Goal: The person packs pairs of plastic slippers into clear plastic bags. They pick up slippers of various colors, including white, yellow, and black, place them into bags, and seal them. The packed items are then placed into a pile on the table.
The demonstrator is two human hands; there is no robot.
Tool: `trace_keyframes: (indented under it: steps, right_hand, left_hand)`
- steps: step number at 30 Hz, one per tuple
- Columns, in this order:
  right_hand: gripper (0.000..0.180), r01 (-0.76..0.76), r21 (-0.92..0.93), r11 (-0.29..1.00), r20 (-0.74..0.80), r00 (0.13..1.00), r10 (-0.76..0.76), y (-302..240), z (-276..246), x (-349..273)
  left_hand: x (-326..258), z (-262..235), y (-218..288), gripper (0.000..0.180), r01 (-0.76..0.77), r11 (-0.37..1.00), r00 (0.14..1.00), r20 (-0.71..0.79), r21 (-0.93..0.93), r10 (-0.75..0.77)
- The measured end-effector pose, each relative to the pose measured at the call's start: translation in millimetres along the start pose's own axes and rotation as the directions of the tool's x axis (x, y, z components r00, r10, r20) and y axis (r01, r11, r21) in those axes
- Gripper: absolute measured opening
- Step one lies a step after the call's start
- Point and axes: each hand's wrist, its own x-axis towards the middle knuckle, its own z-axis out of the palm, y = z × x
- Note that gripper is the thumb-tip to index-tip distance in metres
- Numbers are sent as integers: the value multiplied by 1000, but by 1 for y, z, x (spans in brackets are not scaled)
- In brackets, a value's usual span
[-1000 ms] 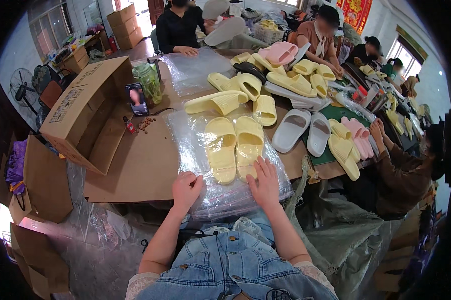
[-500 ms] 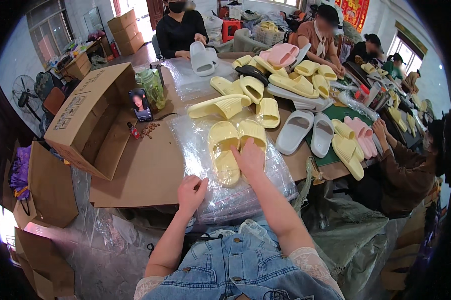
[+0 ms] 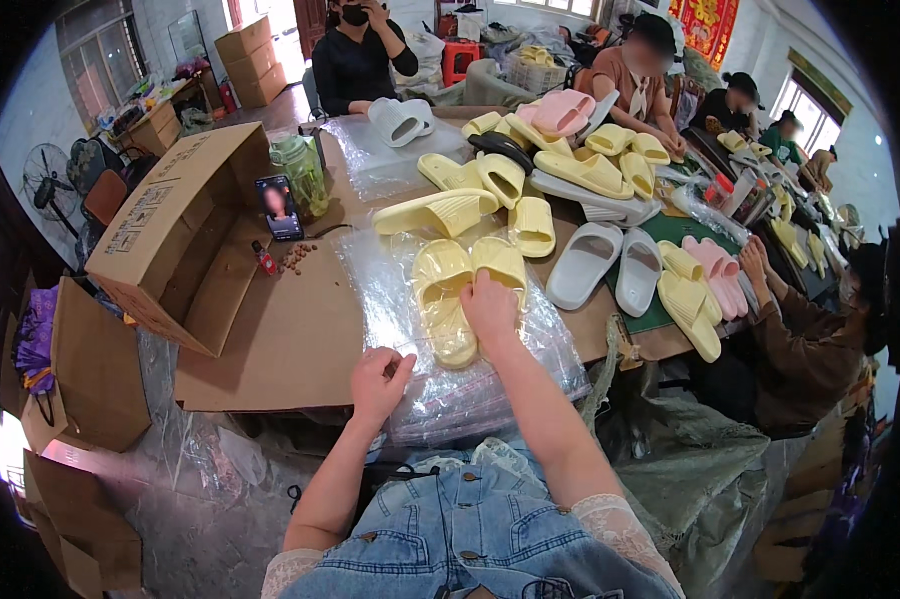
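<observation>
A pair of pale yellow slide slippers (image 3: 444, 304) lies side by side in front of me, with glossy clear plastic over them. Beneath spreads a stack of clear plastic bags (image 3: 460, 404). My right hand (image 3: 491, 307) is closed at the right-hand slipper, its fingers down by the strap opening and their tips hidden. Over the left edge of the bags rests my left hand (image 3: 379, 385), fingers curled and thumb toward the slippers; whatever it pinches is hidden.
An open cardboard box (image 3: 185, 240), a phone (image 3: 278, 210) and a green jar (image 3: 298, 170) stand to the left. Loose yellow, grey and pink slippers (image 3: 590, 172) are heaped behind and right. Co-workers sit across the table and at right; a grey slipper pair (image 3: 401, 122) lies at the back.
My right hand has pushed slightly left and deeper at the right-hand slipper; my left hand barely moved. Across the table, a person has set down the grey slippers and raised a hand to the head.
</observation>
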Motion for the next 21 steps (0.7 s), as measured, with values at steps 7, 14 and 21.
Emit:
trace_keyframes:
  steps: [7,14,21]
  right_hand:
    - [23,10,177,984,-53,999,-1,4,-5,-6]
    - [23,7,199,980,-55,999,4,5,-4,-6]
    - [23,7,253,967,-33,999,2,5,-10,-5]
  left_hand:
    - [0,1,-4,28,-16,1000,1000,3,14,16]
    - [-1,1,-2,26,-35,999,999,-24,12,35]
    - [0,2,-5,29,-49,999,998,-37,10,49]
